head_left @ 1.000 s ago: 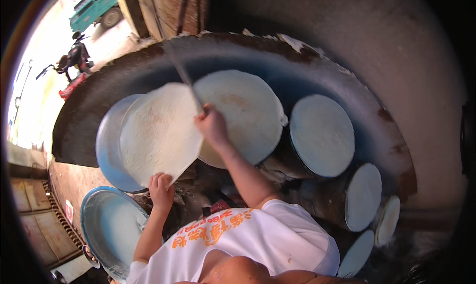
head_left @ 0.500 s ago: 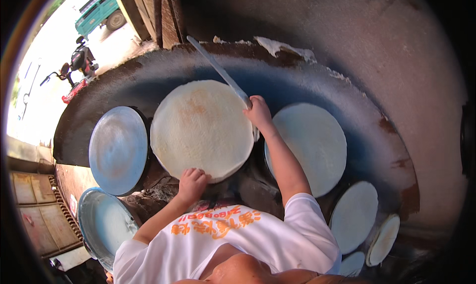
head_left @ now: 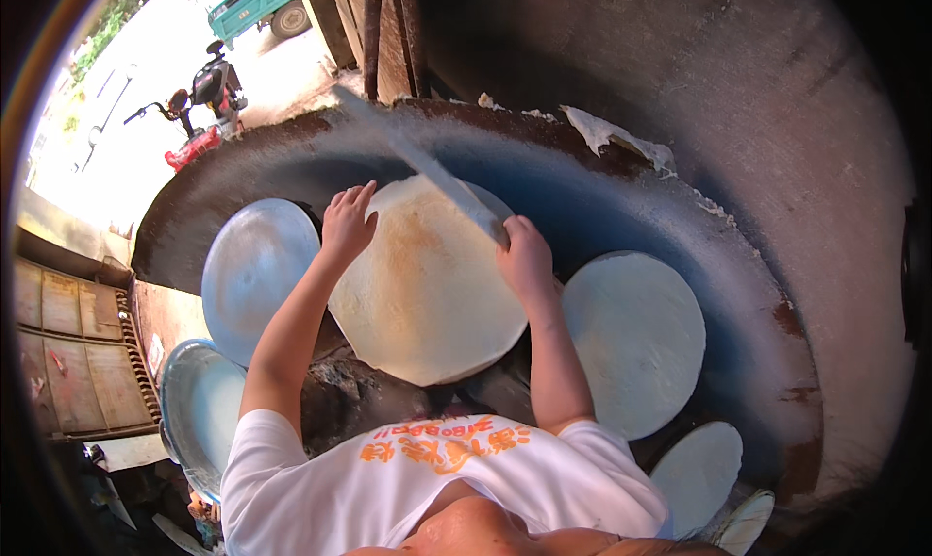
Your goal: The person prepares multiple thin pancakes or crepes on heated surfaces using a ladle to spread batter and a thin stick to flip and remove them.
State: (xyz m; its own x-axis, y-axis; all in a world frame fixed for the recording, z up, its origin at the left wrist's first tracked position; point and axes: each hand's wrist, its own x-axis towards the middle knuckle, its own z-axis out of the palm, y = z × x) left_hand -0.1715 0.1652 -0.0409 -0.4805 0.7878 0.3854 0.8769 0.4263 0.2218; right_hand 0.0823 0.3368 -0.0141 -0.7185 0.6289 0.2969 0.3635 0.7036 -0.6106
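Head view: since half a second ago the left hand (head_left: 348, 221) has moved up from the near rim to the far left edge of the round pancake (head_left: 427, 284), fingers spread flat on it. Right hand (head_left: 524, 255) stays clenched around the long flat scraper (head_left: 417, 153), whose blade runs up-left, away from the person, across the pancake's top.

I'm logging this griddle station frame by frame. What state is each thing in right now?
Left hand: open, fingers flat on the crepe's upper left edge.
Right hand: closed around the long flat blade.
Long flat blade: held slanted over the crepe.
Round crepe: lying flat, browned in patches.
Left round plate: bare.
Right round plate: covered in pale batter.
Scooter: parked outside.
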